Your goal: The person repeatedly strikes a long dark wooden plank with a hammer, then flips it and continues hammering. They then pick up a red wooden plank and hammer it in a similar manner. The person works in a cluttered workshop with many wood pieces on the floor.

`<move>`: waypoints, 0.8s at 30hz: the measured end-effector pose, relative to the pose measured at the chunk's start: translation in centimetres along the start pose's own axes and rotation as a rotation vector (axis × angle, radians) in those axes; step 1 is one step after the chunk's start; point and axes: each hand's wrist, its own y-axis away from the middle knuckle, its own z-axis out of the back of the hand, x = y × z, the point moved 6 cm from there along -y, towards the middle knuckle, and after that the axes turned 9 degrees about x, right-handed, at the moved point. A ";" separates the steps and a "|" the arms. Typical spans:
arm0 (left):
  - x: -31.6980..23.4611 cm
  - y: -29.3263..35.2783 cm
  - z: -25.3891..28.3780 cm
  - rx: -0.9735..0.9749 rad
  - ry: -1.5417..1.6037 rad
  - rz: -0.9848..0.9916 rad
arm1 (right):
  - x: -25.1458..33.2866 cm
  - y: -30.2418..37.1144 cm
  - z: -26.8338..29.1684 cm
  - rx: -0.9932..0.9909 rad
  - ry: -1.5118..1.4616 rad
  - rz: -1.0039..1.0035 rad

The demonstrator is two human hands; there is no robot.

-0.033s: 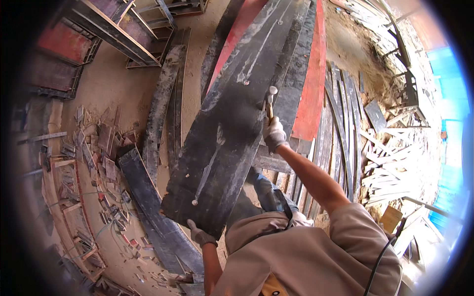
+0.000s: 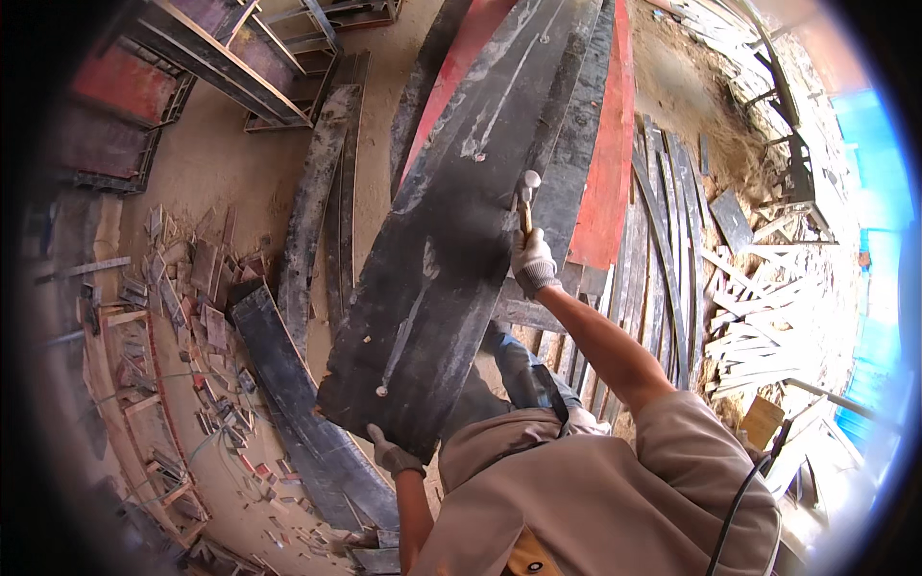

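Observation:
A long black panel (image 2: pixel 447 259), scuffed with pale streaks, slants away from my body. At its near end my left hand (image 2: pixel 394 453), in a grey glove, grips the edge; a finger shows against the panel while the others are partly hidden. My right hand (image 2: pixel 534 261), in a pale knitted glove, is closed around the handle of a hammer (image 2: pixel 525 206). The metal hammer head points away from me, over the panel's right edge. I cannot tell whether it touches the panel.
Under and beside the panel lie other boards, including a red one (image 2: pixel 603 182). Long narrow strips (image 2: pixel 663 259) are stacked to the right. Wood scraps (image 2: pixel 211 317) litter the floor at left, near a dark plank (image 2: pixel 288 370). Framed panels (image 2: pixel 230 58) stand at far left.
The near end of the panel and my left hand have shifted very slightly. My right hand and the hammer are almost where they were.

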 end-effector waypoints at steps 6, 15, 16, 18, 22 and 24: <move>0.0 1.1 0.8 -0.011 0.025 0.019 | -7.0 1.7 -3.9 -0.040 0.061 0.128; -0.2 -1.2 2.2 -0.040 -0.038 -0.052 | 3.8 -2.0 9.5 0.078 -0.170 0.213; 0.0 -1.8 2.1 0.020 0.031 -0.042 | 5.1 -2.1 11.5 0.100 -0.270 0.272; 0.2 -2.7 3.0 -0.024 -0.032 -0.048 | 6.3 -1.9 13.4 0.305 -0.602 0.159; 1.2 -4.4 3.9 0.026 -0.020 -0.033 | 6.6 -1.5 14.0 0.599 -0.264 -0.040; 1.2 -4.6 3.9 0.051 -0.048 -0.075 | 7.1 -2.3 15.0 0.366 0.277 0.145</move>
